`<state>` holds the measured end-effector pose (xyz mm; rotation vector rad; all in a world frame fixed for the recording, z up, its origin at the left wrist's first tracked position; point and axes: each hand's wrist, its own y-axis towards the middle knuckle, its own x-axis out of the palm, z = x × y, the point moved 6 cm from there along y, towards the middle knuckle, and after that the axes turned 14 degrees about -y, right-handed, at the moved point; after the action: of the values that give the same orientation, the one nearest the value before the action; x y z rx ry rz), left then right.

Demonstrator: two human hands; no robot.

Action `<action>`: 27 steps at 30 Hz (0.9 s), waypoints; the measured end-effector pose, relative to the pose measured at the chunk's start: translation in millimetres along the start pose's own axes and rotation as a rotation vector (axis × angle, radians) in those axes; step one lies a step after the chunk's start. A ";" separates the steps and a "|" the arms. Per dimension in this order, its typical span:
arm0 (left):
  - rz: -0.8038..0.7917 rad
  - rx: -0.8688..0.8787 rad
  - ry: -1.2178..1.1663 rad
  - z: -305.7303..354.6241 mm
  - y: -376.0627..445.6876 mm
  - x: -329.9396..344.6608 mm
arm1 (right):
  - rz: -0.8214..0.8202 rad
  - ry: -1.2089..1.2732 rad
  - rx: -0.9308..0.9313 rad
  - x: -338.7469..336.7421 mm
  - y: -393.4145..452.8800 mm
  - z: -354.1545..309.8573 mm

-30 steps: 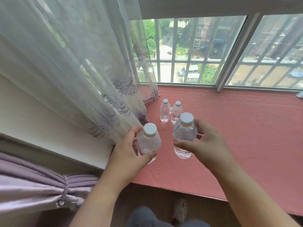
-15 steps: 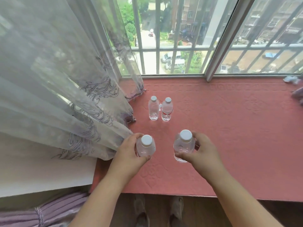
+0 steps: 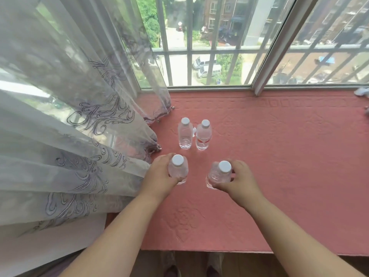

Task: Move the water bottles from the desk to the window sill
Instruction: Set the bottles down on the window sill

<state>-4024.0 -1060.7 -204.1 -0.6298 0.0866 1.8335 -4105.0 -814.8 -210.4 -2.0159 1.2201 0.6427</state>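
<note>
Left hand (image 3: pixel 159 176) gripping left bottle (image 3: pixel 178 171), right hand (image 3: pixel 239 180) gripping right bottle (image 3: pixel 219 174); lowering upright onto sill (image 3: pixel 279 156), seating bases flat before letting go.

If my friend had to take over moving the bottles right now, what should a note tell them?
Left hand: wrapped around a water bottle, upright on the red sill cover.
Right hand: gripping a second bottle, also at the sill.
Already placed: two bottles standing side by side nearer the window, by the curtain.
Left to do: let go of both bottles, then check the desk, which is out of view, for more.
</note>
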 end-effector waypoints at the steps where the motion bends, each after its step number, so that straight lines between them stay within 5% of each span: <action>1: -0.005 0.002 0.008 -4.9 9.8 3.0 | -0.005 -0.008 -0.002 3.7 7.9 0.6; 27: -0.036 0.007 0.037 -47.0 121.3 46.9 | -0.020 -0.076 0.081 9.3 188.3 45.4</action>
<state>-4125.9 -1080.8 -295.5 -0.6563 0.1057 1.7862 -4272.7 -846.5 -302.5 -1.9171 1.1621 0.6440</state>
